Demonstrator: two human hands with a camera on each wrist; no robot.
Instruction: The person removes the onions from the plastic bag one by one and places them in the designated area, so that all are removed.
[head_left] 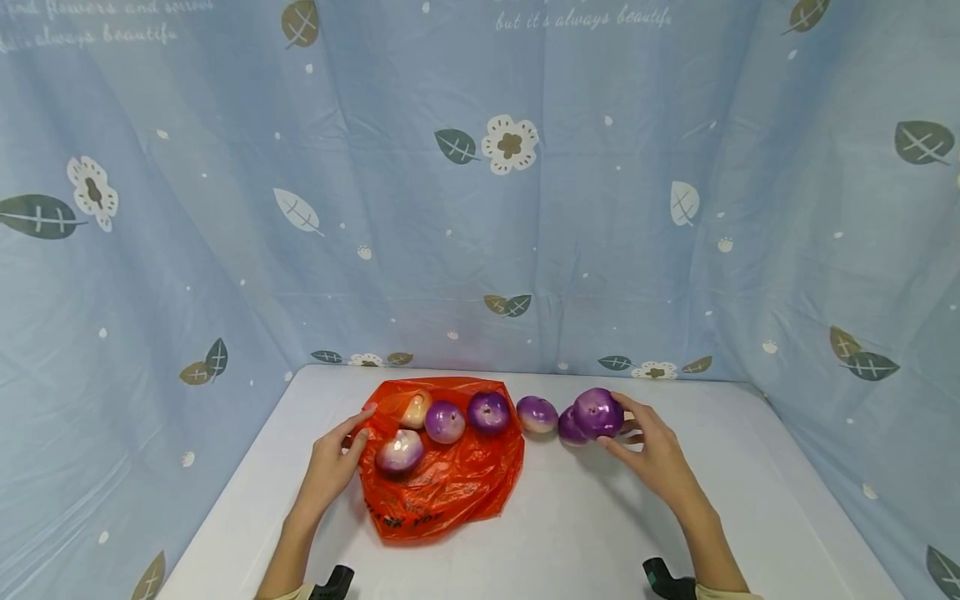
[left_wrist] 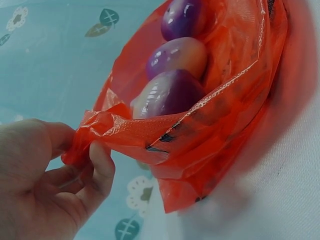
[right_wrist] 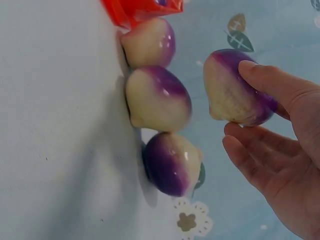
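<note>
My left hand (head_left: 335, 458) pinches the left rim of a red plastic bag (head_left: 457, 487) between thumb and fingers; the left wrist view shows the gathered rim in its grip. Several purple-and-white turnips (head_left: 445, 422) lie in the open mouth of the bag. My right hand (head_left: 656, 454) grips another turnip (right_wrist: 237, 87), raised off the table, with the thumb on its purple side. Below and beside it, three turnips (right_wrist: 159, 97) sit in a row on the table, right of the bag; the head view shows only two of them, one partly hidden behind the held turnip.
The white table (head_left: 600, 533) carries the bag and the loose turnips. A blue curtain (head_left: 480, 217) printed with leaves and flowers hangs along its back and both sides. Dark straps (head_left: 667, 579) sit at both wrists.
</note>
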